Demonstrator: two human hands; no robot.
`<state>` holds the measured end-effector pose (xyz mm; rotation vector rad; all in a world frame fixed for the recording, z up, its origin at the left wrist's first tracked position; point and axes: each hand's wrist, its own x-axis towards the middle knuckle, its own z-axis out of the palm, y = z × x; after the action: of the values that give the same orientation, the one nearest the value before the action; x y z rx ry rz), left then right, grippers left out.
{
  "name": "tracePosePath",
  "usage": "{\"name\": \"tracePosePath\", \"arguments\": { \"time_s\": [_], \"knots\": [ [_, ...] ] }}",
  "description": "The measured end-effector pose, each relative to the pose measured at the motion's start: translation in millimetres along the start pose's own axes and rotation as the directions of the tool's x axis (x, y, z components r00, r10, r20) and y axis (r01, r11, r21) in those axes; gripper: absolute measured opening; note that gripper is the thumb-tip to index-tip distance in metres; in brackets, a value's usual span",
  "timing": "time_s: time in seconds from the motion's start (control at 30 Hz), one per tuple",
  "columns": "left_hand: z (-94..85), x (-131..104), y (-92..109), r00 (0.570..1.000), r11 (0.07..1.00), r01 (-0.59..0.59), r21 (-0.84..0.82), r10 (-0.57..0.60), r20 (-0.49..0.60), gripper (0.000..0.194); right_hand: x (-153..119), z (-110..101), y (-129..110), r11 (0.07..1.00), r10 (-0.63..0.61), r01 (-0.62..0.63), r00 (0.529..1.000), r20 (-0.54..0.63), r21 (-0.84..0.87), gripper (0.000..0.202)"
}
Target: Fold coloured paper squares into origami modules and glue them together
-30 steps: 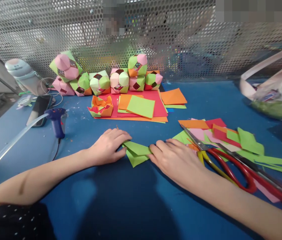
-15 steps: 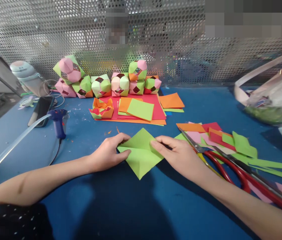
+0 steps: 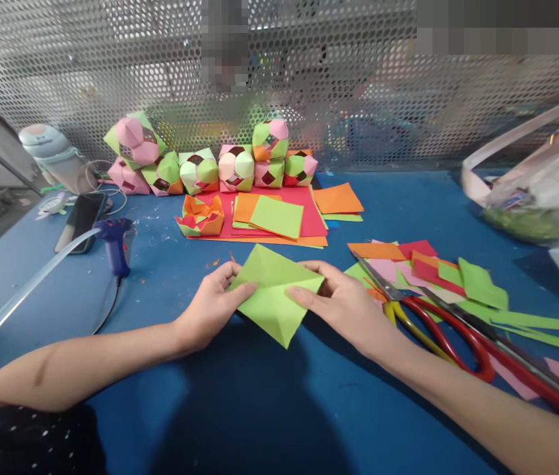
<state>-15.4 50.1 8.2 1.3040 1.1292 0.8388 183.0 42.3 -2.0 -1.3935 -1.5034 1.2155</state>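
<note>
A square of green paper (image 3: 275, 293) with crossing creases is held up over the blue table, one corner pointing toward me. My left hand (image 3: 212, 300) pinches its left corner, thumb on top and fingers beneath. At the right corner my right hand (image 3: 341, 303) grips the sheet the same way, its thumb lying on the paper. Just beyond, an open-topped folded paper piece (image 3: 200, 216) in orange, red and green rests on the edge of a red paper stack (image 3: 313, 214). Green paper squares (image 3: 278, 218) lie on that stack.
Folded paper balls (image 3: 200, 171) line the back by a perforated metal screen (image 3: 358, 125). A glue gun (image 3: 117, 247), a phone (image 3: 81, 221) and a bottle (image 3: 54, 152) are at left. Red-handled scissors (image 3: 450, 330) and paper scraps (image 3: 482, 284) lie right, below a plastic bag (image 3: 551, 191).
The green paper has been turned between my hands: its far corner has swung left and its near corner right. It looks flatter. Both hands still hold it.
</note>
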Motion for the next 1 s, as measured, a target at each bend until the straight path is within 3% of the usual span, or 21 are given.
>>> {"name": "tracePosePath", "arguments": {
  "time_s": [0.13, 0.33, 0.43, 0.53, 0.63, 0.7, 0.83, 1.0],
  "knots": [
    [2.9, -1, 0, 1.0, 1.0, -0.009, -0.025, 0.009, -0.001, 0.014, 2, 1, 1, 0.991, -0.019, 0.014, 0.999, 0.038, 0.133, 0.039],
    [-4.6, 3, 1, 0.991, 0.953, -0.132, 0.274, 0.128, 0.033, 0.022, 5, -7, -1, 0.988, 0.03, 0.009, 0.968, 0.249, -0.155, 0.045],
    [-7.6, 6, -2, 0.985, 0.87, -0.171, 0.463, 0.156, 0.07, 0.015, 8, -7, 6, 0.99, -0.03, 0.057, 0.979, 0.202, -0.126, 0.049],
    [-10.1, 11, -6, 0.961, 0.723, -0.258, 0.641, 0.26, 0.093, 0.011, 8, -2, 13, 0.983, -0.112, 0.125, 0.989, 0.1, -0.137, 0.051],
    [-13.0, 15, -8, 0.946, 0.606, -0.282, 0.744, 0.302, 0.113, 0.008, 5, 2, 15, 0.947, -0.172, 0.185, 0.982, 0.072, -0.261, 0.054],
    [-15.2, 17, -9, 0.942, 0.581, -0.289, 0.761, 0.312, 0.12, 0.01, 1, 4, 15, 0.895, -0.226, 0.24, 0.971, 0.081, -0.375, 0.055],
    [-19.3, 21, -9, 0.931, 0.594, -0.313, 0.741, 0.345, 0.117, 0.016, -6, 8, 16, 0.749, -0.394, 0.401, 0.91, 0.134, -0.528, 0.05],
    [-23.6, 25, -10, 0.921, 0.564, -0.331, 0.756, 0.369, 0.128, 0.021, -8, 12, 26, 0.542, -0.565, 0.618, 0.769, 0.297, -0.569, 0.046]
  ]
}}
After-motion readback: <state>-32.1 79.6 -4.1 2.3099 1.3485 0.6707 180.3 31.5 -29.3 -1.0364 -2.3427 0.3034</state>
